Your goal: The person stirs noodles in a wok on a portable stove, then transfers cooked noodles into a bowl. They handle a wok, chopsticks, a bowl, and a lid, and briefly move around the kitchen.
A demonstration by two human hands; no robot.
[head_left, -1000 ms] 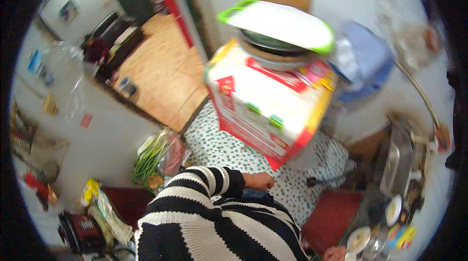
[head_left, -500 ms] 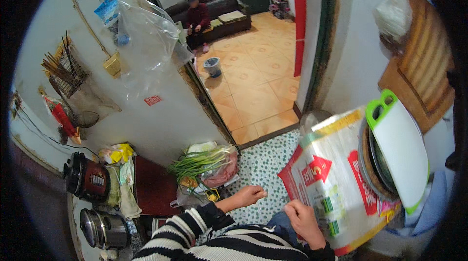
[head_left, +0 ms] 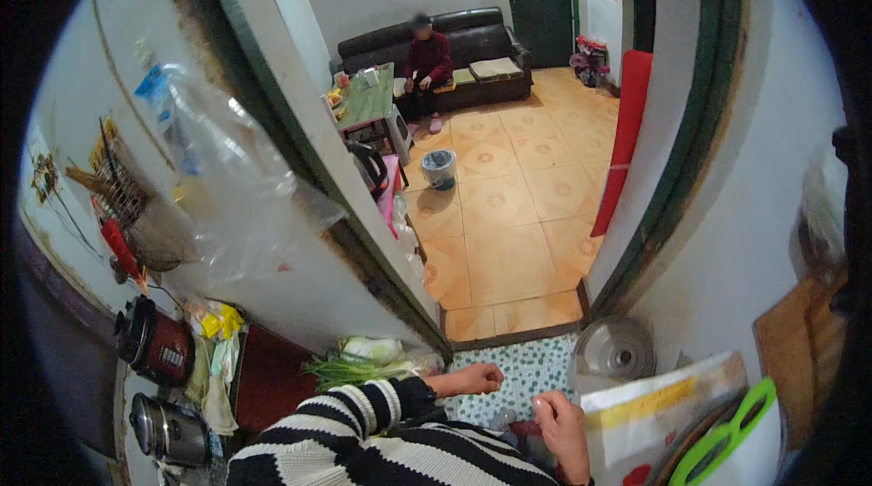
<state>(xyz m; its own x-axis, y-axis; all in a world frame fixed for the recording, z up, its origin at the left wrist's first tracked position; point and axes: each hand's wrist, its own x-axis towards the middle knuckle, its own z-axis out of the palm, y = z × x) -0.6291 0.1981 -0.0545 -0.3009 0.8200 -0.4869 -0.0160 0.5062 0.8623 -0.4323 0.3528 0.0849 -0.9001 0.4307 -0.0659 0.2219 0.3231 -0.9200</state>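
My left hand (head_left: 474, 379) reaches out from a black-and-white striped sleeve, its fingers loosely curled and nothing visible in them. A short way to its right, my right hand (head_left: 560, 431) is also closed, with the thumb up against the curled fingers and nothing seen in it. The right hand is beside a large white plastic packaging sack (head_left: 636, 418) with a yellow band; I cannot tell whether they touch. Left of my left hand lie green onions (head_left: 341, 373) and a pale leafy vegetable (head_left: 371, 349), partly covered by my sleeve.
A doorway with a raised sill (head_left: 513, 328) opens ahead onto a tiled room. A bin (head_left: 439, 170) stands there, and a person (head_left: 428, 64) sits on a dark sofa (head_left: 486, 41). A round metal lid (head_left: 616, 350) and a green-edged cutting board (head_left: 740, 445) are at right; cookers (head_left: 156, 345) at left.
The view has turned up toward the doorway and nearer it, showing more of the far room. The sack and cutting board have slid lower in the picture. Both hands stay closed.
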